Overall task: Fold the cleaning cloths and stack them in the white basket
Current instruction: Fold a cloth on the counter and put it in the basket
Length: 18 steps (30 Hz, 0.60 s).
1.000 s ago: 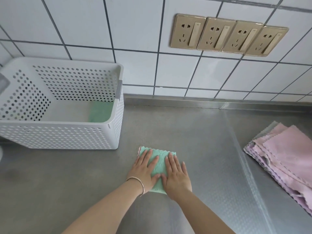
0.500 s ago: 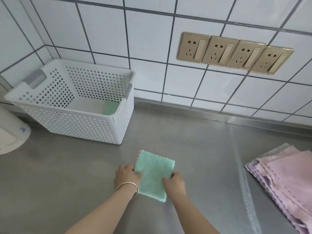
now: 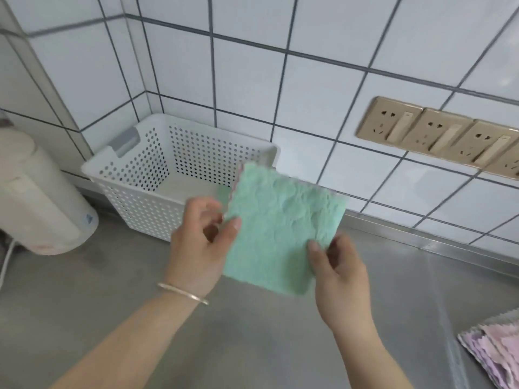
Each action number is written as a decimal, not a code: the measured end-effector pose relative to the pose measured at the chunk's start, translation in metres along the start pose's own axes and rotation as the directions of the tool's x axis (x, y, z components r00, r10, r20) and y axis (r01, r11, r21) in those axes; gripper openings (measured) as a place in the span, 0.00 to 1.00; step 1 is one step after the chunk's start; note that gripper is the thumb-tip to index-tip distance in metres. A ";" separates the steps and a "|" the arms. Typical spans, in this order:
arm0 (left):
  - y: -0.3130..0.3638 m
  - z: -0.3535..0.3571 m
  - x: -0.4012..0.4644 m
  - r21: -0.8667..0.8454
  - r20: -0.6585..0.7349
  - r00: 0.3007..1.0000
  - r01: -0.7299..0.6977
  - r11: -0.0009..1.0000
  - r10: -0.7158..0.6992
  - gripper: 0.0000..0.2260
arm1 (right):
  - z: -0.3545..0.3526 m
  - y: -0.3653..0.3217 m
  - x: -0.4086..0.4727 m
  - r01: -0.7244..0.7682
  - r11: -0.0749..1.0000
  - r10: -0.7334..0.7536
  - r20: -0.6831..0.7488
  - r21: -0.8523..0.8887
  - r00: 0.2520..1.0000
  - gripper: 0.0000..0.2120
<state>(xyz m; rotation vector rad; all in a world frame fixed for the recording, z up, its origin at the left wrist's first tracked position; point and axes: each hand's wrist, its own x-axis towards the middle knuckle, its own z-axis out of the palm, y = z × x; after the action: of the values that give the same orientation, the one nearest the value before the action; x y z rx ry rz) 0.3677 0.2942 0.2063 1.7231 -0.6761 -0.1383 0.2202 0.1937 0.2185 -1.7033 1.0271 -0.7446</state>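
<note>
While both hands, left hand (image 3: 200, 242) and right hand (image 3: 338, 276), are pinching folded mint-green microfibre cloth (image 3: 280, 228) near white perforated plastic basket (image 3: 140, 192), pink-lilac cloth pile (image 3: 497, 352) at counter's right edge is awaiting folding.

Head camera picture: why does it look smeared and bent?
Head view: motion blur softens the wall sockets and both the left hand and right hand holding the green cloth; the wide-angle lens curves the tile lines; soft glare streaks the steel counter.

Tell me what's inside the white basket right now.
A sliver of green cloth lies on the white basket floor. The folded green cloth held by the left hand and right hand covers the rest.
</note>
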 end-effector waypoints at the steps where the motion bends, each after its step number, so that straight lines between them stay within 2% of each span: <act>1: 0.009 -0.014 0.021 -0.037 -0.025 0.998 -0.052 0.998 0.052 0.10 | 0.012 -0.021 0.011 0.056 0.998 -0.056 -0.006 0.017 0.998 0.07; 3: 0.016 -0.042 0.064 -0.082 -0.049 0.988 -0.150 0.985 0.146 0.09 | 0.042 -0.057 0.035 0.156 0.988 -0.156 -0.002 0.019 0.988 0.10; 5: 0.013 -0.065 0.107 -0.016 -0.059 0.971 -0.234 0.972 0.232 0.08 | 0.073 -0.084 0.061 0.247 0.968 -0.247 0.001 -0.034 0.969 0.12; 8: -0.005 -0.085 0.169 0.250 -0.007 0.945 -0.316 0.915 0.328 0.06 | 0.121 -0.102 0.108 0.297 0.939 -0.297 0.026 -0.173 0.954 0.11; 10: -0.028 -0.089 0.207 0.423 0.092 0.938 -0.341 0.839 0.335 0.06 | 0.155 -0.097 0.142 0.242 0.933 -0.242 0.035 -0.266 0.970 0.10; 12: -0.054 -0.089 0.237 0.520 0.187 0.948 -0.318 0.793 0.258 0.08 | 0.187 -0.082 0.173 0.117 0.933 -0.093 0.087 -0.340 0.992 0.09; 14: -0.084 -0.084 0.258 0.664 0.308 0.946 -0.288 0.690 0.098 0.10 | 0.213 -0.062 0.194 0.038 0.881 0.052 0.177 -0.472 0.983 0.08; 15: -0.098 -0.080 0.265 0.728 0.378 0.925 -0.283 0.625 -0.021 0.11 | 0.225 -0.050 0.203 0.025 0.834 0.121 0.226 -0.551 0.967 0.07; 18: -0.150 -0.062 0.292 0.835 0.523 0.780 -0.387 0.392 -0.344 0.13 | 0.271 -0.014 0.228 0.064 0.670 0.324 0.369 -0.739 0.871 0.06</act>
<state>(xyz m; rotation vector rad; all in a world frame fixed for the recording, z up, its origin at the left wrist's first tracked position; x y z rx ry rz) 0.6896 0.2167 0.1611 2.8349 -1.5064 -0.3971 0.5559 0.1077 0.1439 -2.2981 1.1494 0.2819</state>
